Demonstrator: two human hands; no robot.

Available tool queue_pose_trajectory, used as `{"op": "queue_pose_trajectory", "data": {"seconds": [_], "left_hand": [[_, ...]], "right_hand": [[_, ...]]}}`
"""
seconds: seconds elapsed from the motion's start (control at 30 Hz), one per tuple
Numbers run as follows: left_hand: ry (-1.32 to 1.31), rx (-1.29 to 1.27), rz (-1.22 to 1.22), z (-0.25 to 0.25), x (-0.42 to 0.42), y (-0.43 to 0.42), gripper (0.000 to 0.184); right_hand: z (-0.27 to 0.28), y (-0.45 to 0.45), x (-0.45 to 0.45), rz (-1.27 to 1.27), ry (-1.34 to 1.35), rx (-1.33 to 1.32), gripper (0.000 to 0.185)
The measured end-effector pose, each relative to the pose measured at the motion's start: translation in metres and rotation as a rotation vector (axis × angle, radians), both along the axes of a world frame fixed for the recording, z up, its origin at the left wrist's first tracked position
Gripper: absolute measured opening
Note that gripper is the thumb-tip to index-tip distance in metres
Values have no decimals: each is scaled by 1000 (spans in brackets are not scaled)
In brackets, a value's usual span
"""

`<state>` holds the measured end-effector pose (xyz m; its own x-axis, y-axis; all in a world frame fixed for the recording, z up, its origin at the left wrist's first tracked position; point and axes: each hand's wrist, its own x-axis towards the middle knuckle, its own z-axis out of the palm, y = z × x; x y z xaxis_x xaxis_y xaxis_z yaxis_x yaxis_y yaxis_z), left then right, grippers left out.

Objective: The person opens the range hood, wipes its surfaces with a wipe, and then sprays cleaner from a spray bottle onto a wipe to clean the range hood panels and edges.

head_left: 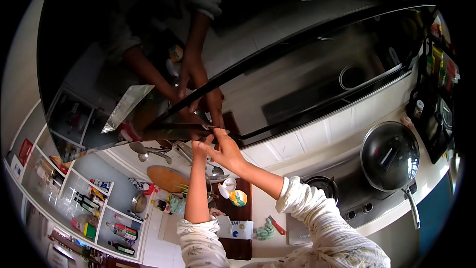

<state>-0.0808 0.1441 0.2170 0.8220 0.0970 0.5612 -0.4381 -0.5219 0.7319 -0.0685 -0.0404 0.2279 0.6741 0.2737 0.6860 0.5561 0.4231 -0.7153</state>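
A glossy black range hood (317, 69) fills the upper view and mirrors both my arms. My right hand (227, 153) is at its lower front corner, fingers stretched upward against the dark edge and thumb apart. My left hand (199, 147) is beside it, just under the same edge; its fingers are mostly hidden. I cannot make out any separate thing in either hand. A silvery sheet-like patch (126, 106) shows on the dark glass to the left. Hanging utensils (151, 153) are left of my hands.
Below are a round wooden board (168, 178), a yellow-orange bottle (238, 198), a white box (242, 229), a green cloth (265, 231) and a red-handled knife (277, 225). A lidded wok (390, 156) stands on the stove (302, 223) at right. White shelves (106, 201) line the left.
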Motion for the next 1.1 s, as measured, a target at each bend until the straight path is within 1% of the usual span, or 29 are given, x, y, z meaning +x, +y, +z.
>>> {"op": "queue_pose_trajectory", "data": {"seconds": [0.07, 0.17, 0.27, 0.3, 0.33, 0.4, 0.5, 0.6, 0.7, 0.8, 0.83, 0.93, 0.97, 1.07, 1.1], "left_hand": [[1, 16, -16, -1, -4, -3, 61], [-27, -45, -37, -1, -14, -11, 59], [-59, -84, -57, 0, -22, -20, 57], [-69, -95, -70, 0, -24, -23, 57], [-77, -99, -78, 0, -28, -26, 56], [-91, -105, -94, 0, -31, -29, 55], [-130, -119, -127, 1, -31, -35, 53], [-160, -125, -163, 2, -33, -38, 52], [-226, -134, -240, 1, -29, -47, 50], [-324, -133, -349, 3, -26, -57, 48], [-302, -138, -313, 3, -25, -53, 48], [-227, -164, -177, 2, -23, -42, 46], [-204, -173, -143, 1, -21, -40, 46], [-162, -193, -69, 0, -21, -34, 44], [-150, -198, -47, -1, -21, -32, 44]], "right_hand": [[9, -5, -6, 25, -6, 33, 57], [35, -15, -22, 4, -85, 155, 58], [50, -21, -30, 66, -79, 150, 59], [53, -15, -34, -32, -174, 268, 61], [67, -28, -41, 144, -130, 181, 65], [81, -32, -53, 97, -176, 69, 65], [74, -30, -48, -1, -259, 31, 57], [60, -31, -39, -94, -331, -16, 58], [45, -36, -32, -118, -354, -12, 59], [29, -39, -21, -314, -547, 133, 62], [27, -37, -24, -257, -501, 142, 63], [39, -30, -30, -212, -502, 157, 63], [49, -27, -33, -220, -516, 152, 59], [72, -19, -35, -87, -429, 164, 52], [75, -17, -36, -99, -401, 151, 48]]}}
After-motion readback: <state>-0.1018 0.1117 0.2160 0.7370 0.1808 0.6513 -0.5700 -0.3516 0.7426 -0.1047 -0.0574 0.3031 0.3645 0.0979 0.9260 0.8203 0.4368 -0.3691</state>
